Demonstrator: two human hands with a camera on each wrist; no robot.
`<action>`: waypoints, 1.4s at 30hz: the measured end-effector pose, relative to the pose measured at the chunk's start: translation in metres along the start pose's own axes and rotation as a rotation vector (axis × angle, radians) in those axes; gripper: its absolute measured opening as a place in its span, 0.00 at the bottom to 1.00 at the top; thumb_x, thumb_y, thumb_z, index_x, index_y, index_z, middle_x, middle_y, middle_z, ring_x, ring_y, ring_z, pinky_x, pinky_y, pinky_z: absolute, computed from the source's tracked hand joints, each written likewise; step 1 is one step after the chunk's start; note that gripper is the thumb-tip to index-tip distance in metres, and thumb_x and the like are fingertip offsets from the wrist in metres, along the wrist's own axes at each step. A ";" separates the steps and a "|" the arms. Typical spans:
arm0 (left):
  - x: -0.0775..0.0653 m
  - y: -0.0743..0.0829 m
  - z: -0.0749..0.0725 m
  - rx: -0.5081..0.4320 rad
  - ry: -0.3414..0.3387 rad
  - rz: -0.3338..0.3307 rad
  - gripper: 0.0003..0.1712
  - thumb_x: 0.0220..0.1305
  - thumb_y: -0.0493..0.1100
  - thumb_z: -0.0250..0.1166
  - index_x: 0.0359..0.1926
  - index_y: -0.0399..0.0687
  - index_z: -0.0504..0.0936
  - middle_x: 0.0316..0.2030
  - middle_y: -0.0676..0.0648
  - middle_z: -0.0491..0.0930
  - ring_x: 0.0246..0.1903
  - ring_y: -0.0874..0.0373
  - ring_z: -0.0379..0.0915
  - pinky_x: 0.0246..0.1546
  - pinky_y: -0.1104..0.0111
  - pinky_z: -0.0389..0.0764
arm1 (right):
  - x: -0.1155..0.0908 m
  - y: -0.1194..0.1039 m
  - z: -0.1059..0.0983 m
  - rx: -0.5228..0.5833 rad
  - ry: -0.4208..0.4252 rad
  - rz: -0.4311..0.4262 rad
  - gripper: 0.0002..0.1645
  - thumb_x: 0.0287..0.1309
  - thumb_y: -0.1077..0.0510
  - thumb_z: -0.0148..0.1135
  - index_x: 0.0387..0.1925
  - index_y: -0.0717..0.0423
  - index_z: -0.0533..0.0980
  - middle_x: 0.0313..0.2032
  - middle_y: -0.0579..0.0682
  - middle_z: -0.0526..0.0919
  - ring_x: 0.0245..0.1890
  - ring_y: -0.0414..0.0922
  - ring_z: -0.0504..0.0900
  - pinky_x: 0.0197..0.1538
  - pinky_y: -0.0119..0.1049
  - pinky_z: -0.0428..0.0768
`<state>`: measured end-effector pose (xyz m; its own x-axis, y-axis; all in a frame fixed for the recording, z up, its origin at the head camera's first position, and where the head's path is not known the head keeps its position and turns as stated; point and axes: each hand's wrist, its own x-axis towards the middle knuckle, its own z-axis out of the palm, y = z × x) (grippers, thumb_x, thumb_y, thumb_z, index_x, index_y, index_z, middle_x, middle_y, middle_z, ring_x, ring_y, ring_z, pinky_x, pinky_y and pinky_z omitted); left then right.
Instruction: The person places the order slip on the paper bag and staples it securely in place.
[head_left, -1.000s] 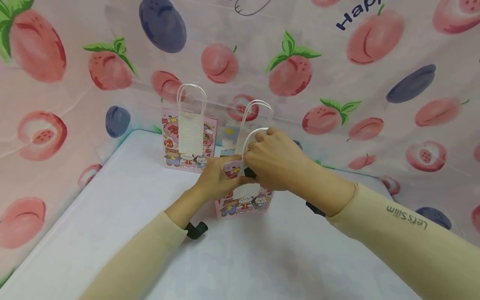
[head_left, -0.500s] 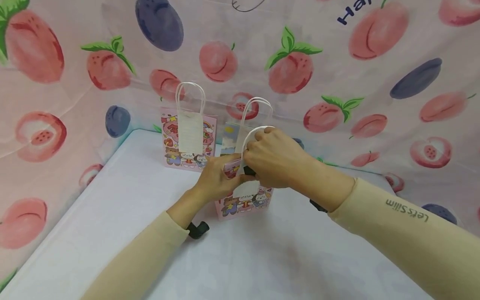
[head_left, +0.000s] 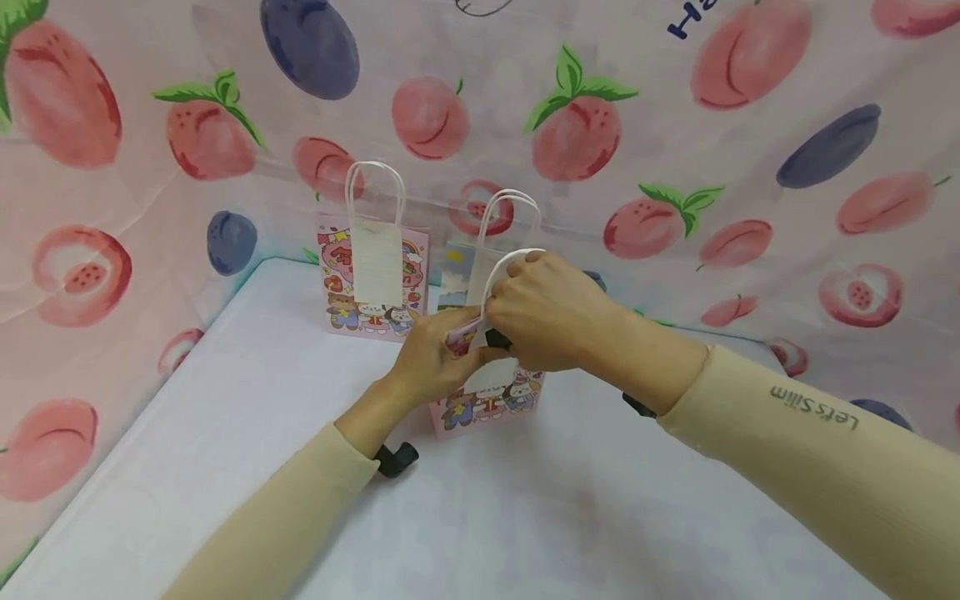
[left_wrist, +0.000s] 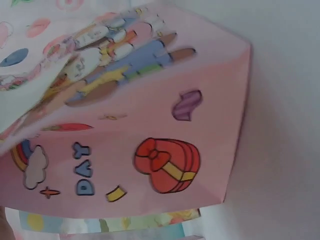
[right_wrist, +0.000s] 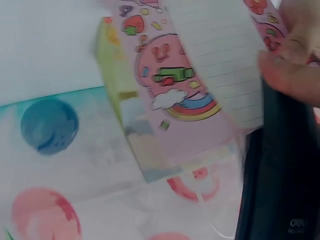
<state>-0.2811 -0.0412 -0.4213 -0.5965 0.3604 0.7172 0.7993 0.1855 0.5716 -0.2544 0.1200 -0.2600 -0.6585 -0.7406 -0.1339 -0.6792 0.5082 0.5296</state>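
A small pink paper gift bag (head_left: 491,408) with cartoon animals stands on the white table in the head view. My left hand (head_left: 431,358) pinches its top edge at the left, thumb in front. From my right hand (head_left: 551,312), curled beside the white handle, pokes the tip of a black stapler (head_left: 497,339). The right wrist view shows this stapler (right_wrist: 282,165) at the bag's top edge, by a strip of lined paper (right_wrist: 220,55); a thumb (right_wrist: 280,75) lies against its tip. The bag's side panel (left_wrist: 165,165) fills much of the left wrist view.
A similar pink bag (head_left: 416,287) with a white strip and handles stands behind at the left. Another bag (head_left: 456,271), with a blue and yellow print, stands behind the hands. A fruit-print cloth (head_left: 480,108) rises along the back.
The head view has shifted slightly. Both hands keep nearly the same place and hold at the bag's top; the bags behind stay where they were.
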 end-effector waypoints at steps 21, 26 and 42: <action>0.005 -0.005 -0.010 -0.015 -0.059 -0.055 0.30 0.51 0.42 0.84 0.56 0.46 0.86 0.47 0.48 0.91 0.42 0.58 0.89 0.45 0.70 0.87 | 0.002 0.003 -0.004 -0.017 -0.021 -0.025 0.25 0.57 0.38 0.74 0.43 0.52 0.85 0.37 0.47 0.88 0.41 0.50 0.82 0.52 0.46 0.83; 0.005 -0.004 -0.012 0.005 -0.133 -0.139 0.33 0.49 0.45 0.84 0.58 0.47 0.85 0.49 0.49 0.90 0.44 0.56 0.88 0.47 0.66 0.87 | -0.002 0.000 -0.004 -0.025 -0.043 0.005 0.24 0.55 0.40 0.75 0.45 0.52 0.85 0.40 0.47 0.88 0.44 0.50 0.82 0.53 0.46 0.82; 0.005 -0.002 -0.012 -0.005 -0.130 -0.270 0.25 0.63 0.38 0.74 0.61 0.48 0.81 0.53 0.44 0.88 0.49 0.50 0.87 0.49 0.59 0.88 | -0.028 -0.023 0.008 -0.128 0.224 0.160 0.28 0.53 0.50 0.79 0.53 0.59 0.83 0.45 0.53 0.88 0.49 0.52 0.84 0.53 0.45 0.80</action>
<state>-0.2861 -0.0512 -0.4140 -0.7725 0.4129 0.4824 0.6128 0.2858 0.7367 -0.2227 0.1323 -0.2749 -0.6561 -0.7416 0.1400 -0.5170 0.5768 0.6325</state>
